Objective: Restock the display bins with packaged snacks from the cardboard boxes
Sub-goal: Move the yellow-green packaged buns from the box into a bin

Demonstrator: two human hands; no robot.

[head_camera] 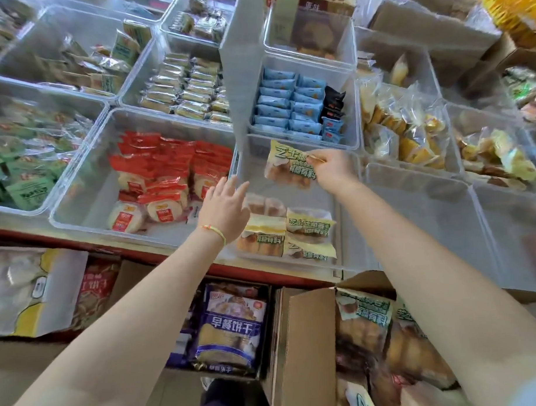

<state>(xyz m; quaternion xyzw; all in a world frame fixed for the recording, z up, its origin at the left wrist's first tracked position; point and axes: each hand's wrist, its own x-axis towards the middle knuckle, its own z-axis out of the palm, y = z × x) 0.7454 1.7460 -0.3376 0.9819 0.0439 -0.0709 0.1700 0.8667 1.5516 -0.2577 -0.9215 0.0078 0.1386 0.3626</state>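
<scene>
The right hand (pixel 332 170) pinches a yellow-and-green snack packet (pixel 290 168) by its right edge, holding it above the clear bin (pixel 337 230) whose floor shows just below the hand. The left hand (pixel 226 209) is spread flat, fingers straight, holding nothing, reaching over the bin's left rim. 3 or so matching packets (pixel 307 231) lie in the bin, nearer the body than the right hand. The film looks thin, crinkly and slick, and the bread inside is probably light and squashable, so the sealed edge is the safer place to grip. The cardboard box (pixel 308 347) below the right forearm holds more.
</scene>
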